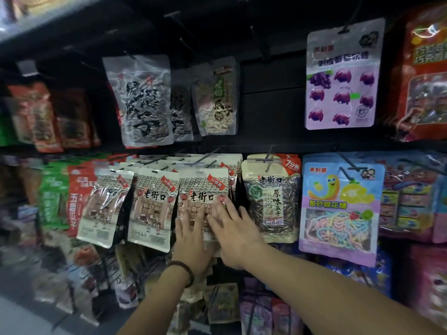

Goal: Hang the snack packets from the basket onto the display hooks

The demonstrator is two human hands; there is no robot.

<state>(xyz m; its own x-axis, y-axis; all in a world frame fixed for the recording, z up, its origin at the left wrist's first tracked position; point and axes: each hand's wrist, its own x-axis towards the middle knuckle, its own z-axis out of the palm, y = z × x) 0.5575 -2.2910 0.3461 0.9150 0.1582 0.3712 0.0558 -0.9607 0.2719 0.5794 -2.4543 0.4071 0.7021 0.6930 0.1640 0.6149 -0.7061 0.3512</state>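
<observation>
Our left hand (191,238): fingers straight, laid flat on the packet's lower face, gripping nothing.
Our right hand (233,228): also flat and ungripping, touching the left hand, fingertips reaching higher up the packet.
Snack packet (203,189): cream, at the front of its stack, hanging upright in the middle row.
Long axis: vertical, with the hanging end above both hands.
Hook (210,155): a dark rod above the packet, pointing out toward us.
Nearer hand: the right one, we judge.
Basket: out of view.
</observation>
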